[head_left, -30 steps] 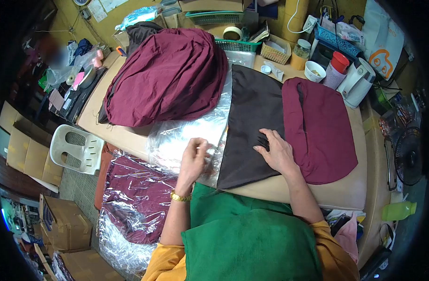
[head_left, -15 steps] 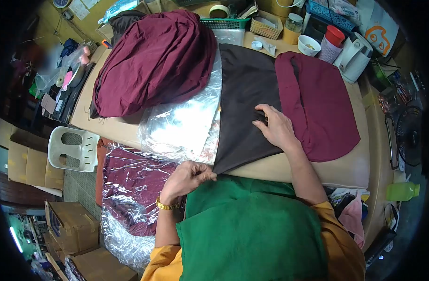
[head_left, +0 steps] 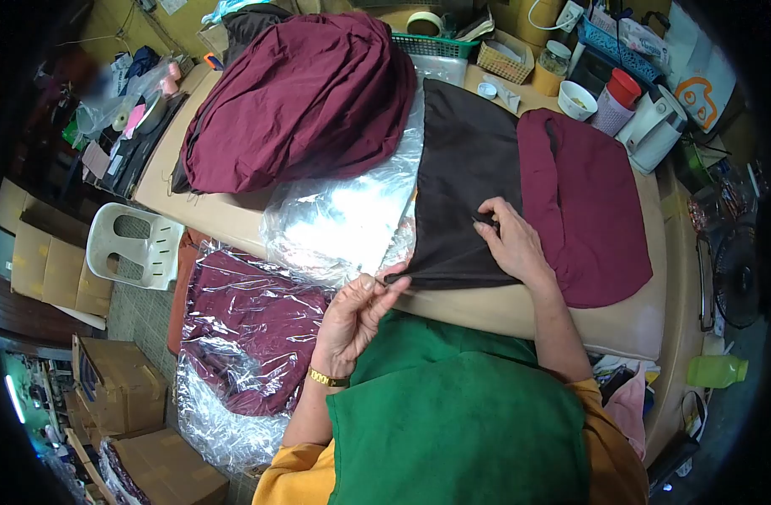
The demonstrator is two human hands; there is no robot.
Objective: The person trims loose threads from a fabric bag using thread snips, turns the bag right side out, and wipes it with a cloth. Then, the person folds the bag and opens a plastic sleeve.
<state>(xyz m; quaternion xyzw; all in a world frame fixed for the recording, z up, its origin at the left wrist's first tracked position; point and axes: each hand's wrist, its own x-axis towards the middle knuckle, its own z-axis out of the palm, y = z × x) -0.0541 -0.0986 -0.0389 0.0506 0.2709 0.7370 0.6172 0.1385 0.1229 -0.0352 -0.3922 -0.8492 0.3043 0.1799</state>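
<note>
A dark brown cloth (head_left: 465, 160) lies flat on the padded tabletop, and a folded maroon cloth (head_left: 604, 210) adjoins its right side. My left hand (head_left: 356, 316), with a gold band at the wrist, pinches the dark cloth's near left corner at the table's front edge. Over the lower right part of the dark cloth, my right hand (head_left: 518, 248) has thumb and fingers closed on a small fold of it. Clear plastic sheets (head_left: 335, 227) lie to the left, partly beneath the cloth's edge. Beyond them rises a large maroon fabric heap (head_left: 301, 101).
Plastic-wrapped maroon fabric (head_left: 251, 328) lies below the table edge at left, near a white plastic chair (head_left: 133, 244) and cardboard boxes (head_left: 124, 391). Along the back stand a green basket (head_left: 436, 45), a white bowl (head_left: 577, 101) and a white kettle (head_left: 652, 126).
My left hand has turned and lifted slightly, bringing the cloth's near corner up and inward, so the near edge lies straighter. My right hand now pinches a fold of the dark cloth.
</note>
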